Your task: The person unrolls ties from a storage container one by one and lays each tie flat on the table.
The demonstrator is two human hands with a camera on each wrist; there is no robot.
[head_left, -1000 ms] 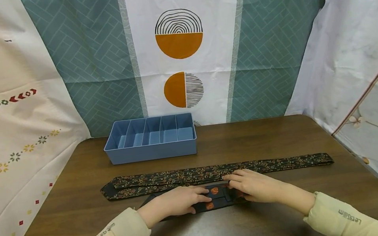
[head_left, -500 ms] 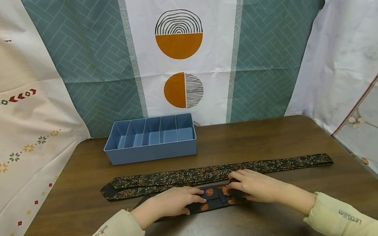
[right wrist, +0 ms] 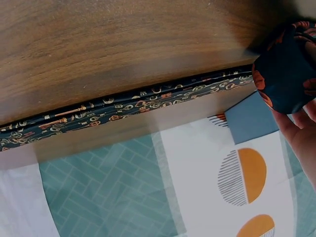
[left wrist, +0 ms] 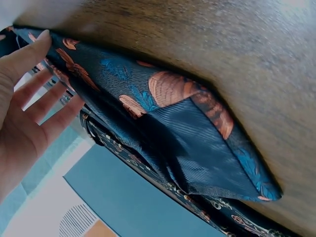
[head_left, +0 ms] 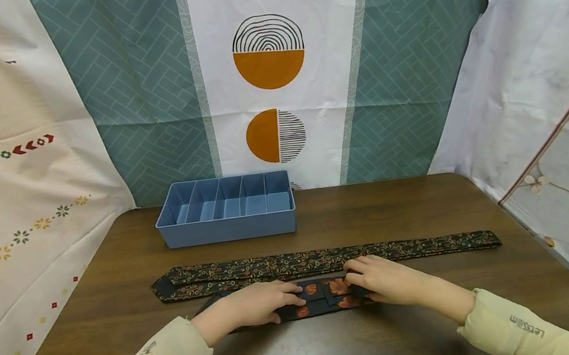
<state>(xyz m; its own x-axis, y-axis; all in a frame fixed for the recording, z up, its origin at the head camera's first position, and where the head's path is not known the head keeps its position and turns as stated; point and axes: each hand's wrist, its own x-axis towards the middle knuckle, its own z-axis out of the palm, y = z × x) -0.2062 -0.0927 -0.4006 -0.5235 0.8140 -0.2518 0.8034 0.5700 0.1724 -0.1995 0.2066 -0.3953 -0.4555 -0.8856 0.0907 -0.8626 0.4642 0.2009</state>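
Observation:
A dark necktie with orange and blue flowers (head_left: 315, 306) lies lengthwise along the table under both hands. My left hand (head_left: 254, 305) rests on it with fairly straight fingers. In the left wrist view, the thumb touches one long edge and the fingers lie along the other. The wide pointed end (left wrist: 182, 138), with its dark lining, extends past this hand. My right hand (head_left: 381, 279) holds the other end, which shows as a rounded bundle (right wrist: 284, 76) in the right wrist view; part of that bundle is out of frame.
Behind the hands lies a second necktie, black with small gold motifs (head_left: 434, 246), folded lengthwise. A blue divided box (head_left: 229, 229) stands farther back at the left. The wooden table (head_left: 375, 213) meets patterned cloth hangings (head_left: 406, 77) at the back and sides.
My left hand and the flowered necktie have shifted left together, showing more flowers between the hands. My right hand moved slightly right at first, then stayed nearly still.

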